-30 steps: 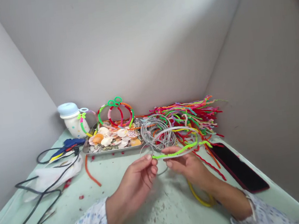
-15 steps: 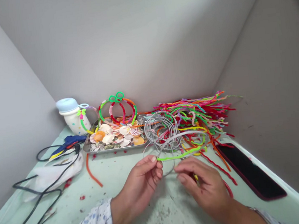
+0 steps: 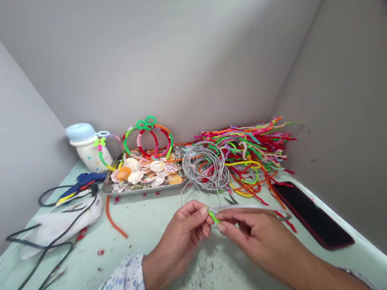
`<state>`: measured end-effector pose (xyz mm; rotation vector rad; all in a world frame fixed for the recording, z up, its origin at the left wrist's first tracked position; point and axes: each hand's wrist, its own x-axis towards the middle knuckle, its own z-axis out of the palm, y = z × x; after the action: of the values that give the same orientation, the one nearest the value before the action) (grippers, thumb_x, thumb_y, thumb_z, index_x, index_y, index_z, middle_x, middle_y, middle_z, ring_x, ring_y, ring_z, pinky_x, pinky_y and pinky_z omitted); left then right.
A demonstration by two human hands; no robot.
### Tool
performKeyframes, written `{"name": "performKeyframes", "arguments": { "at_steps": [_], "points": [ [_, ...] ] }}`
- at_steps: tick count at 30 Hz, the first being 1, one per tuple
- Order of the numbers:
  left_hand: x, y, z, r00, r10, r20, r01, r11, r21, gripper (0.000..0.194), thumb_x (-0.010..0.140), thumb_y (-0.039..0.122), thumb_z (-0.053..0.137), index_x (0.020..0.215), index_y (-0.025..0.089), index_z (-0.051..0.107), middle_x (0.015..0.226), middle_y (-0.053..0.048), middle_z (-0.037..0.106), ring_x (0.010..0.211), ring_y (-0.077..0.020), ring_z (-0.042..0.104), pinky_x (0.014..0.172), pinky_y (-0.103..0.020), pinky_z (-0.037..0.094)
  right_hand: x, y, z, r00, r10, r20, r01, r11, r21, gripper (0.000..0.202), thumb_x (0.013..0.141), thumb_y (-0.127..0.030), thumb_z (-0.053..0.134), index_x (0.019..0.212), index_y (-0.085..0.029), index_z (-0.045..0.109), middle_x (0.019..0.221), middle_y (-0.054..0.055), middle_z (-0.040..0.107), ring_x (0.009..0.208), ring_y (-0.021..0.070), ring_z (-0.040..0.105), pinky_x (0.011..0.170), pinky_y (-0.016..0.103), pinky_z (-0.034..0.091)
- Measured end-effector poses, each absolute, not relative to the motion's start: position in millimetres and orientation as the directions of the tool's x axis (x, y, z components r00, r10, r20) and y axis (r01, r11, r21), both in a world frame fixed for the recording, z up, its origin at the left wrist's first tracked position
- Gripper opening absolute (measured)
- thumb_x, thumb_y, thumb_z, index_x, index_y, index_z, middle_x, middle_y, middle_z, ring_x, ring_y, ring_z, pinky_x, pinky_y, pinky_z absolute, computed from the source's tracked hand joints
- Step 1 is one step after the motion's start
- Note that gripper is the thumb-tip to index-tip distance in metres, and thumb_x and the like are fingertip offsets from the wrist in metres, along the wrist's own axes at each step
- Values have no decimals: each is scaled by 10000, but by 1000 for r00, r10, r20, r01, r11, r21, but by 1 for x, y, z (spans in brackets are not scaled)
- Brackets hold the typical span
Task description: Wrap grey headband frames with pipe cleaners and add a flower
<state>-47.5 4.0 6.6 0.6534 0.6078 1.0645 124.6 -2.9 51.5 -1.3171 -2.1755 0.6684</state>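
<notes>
My left hand (image 3: 185, 233) is closed in a pinch where a grey wire loop (image 3: 248, 207) and a bright green pipe cleaner (image 3: 214, 216) meet. Close beside it, my right hand (image 3: 254, 233) pinches the green pipe cleaner between thumb and forefinger; only a short stretch of it shows between the hands. The wire runs rightward over my right fingers, and its far bend shows past the knuckles. Behind the hands lies a coil of grey wire (image 3: 205, 167). Dark scissor tips (image 3: 232, 199) peek out just beyond my right fingers.
A metal tray (image 3: 143, 190) of shells holds pipe-cleaner hoops (image 3: 155, 142). To its right lies a heap of coloured pipe cleaners (image 3: 248, 144), with a phone (image 3: 313, 215) in front. On the left are a white bottle (image 3: 92, 148), a blue glue gun (image 3: 89, 179) and a looped black cord (image 3: 41, 274).
My right hand has moved left, close to my left hand, and now pinches the green pipe cleaner. The pipe cleaner, earlier stretched to the right, is mostly hidden. The view has shifted slightly.
</notes>
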Motion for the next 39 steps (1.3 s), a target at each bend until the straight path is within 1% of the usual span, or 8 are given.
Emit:
{"name": "performKeyframes", "arguments": {
  "at_steps": [4, 7, 12, 16, 22, 28, 33, 39],
  "points": [
    [-47, 5, 2, 355, 919, -173, -556, 356, 751, 99, 828, 187, 646, 774, 121, 597, 664, 4, 583, 577, -50, 517, 552, -146, 386, 130, -13, 62, -484, 875, 23, 755, 431, -495, 170, 864, -234, 534, 926, -237, 692, 875, 31, 724, 786, 182, 673, 705, 272, 494],
    [-47, 6, 0, 352, 915, -200, -536, 372, 758, 119, 824, 215, 649, 768, 132, 586, 645, 2, 574, 572, -59, 498, 534, -151, 362, 139, -26, 68, -540, 841, 39, 760, 507, -408, 142, 823, -235, 583, 918, -221, 687, 851, 44, 721, 750, 189, 678, 655, 258, 499],
    [-48, 8, 0, 344, 915, -210, -498, 368, 785, 127, 805, 237, 666, 784, 137, 591, 649, -2, 574, 558, -62, 474, 497, -151, 313, 167, -36, 85, -661, 634, 401, 520, 773, -364, 178, 821, -264, 617, 979, -331, 661, 882, -3, 728, 695, 158, 684, 528, 222, 508],
    [-47, 6, 6, 378, 903, -206, -414, 364, 835, 143, 825, 267, 643, 809, 133, 597, 609, -2, 583, 516, -60, 471, 485, -161, 297, 171, -21, 94, -477, 653, 589, 622, 724, -299, 228, 820, -312, 639, 1047, -310, 648, 973, 56, 700, 854, 230, 659, 722, 333, 534],
    [-45, -2, 19, 443, 880, -169, -290, 320, 902, 185, 849, 321, 608, 787, 149, 578, 553, 3, 608, 465, -69, 495, 475, -177, 319, 150, -8, 85, -536, 821, 196, 642, 547, -537, 224, 919, -284, 485, 800, -279, 676, 683, -18, 644, 609, 125, 586, 529, 226, 438],
    [-45, -6, 24, 457, 879, -134, -231, 263, 937, 192, 865, 332, 590, 784, 158, 571, 507, 25, 581, 435, -61, 453, 457, -174, 298, 148, -12, 79, -507, 855, -107, 616, 273, -739, 267, 935, -346, 443, 795, -252, 649, 515, -55, 543, 429, 79, 483, 386, 179, 319],
    [-45, -6, 28, 440, 893, -98, -184, 197, 963, 210, 851, 354, 610, 784, 158, 572, 511, 24, 581, 432, -61, 440, 447, -176, 289, 148, -12, 69, -494, 863, -108, 550, 214, -808, 142, 898, -247, 481, 868, -246, 621, 549, -61, 617, 402, 67, 485, 383, 165, 325],
    [-44, -7, 31, 459, 882, -107, -179, 210, 961, 215, 847, 349, 609, 769, 153, 570, 500, 33, 558, 419, -62, 447, 428, -176, 276, 141, -12, 66, -408, 913, 9, 673, 308, -672, 135, 832, -185, 508, 766, -237, 614, 521, -51, 584, 453, 93, 499, 420, 184, 330]
  ]
}}
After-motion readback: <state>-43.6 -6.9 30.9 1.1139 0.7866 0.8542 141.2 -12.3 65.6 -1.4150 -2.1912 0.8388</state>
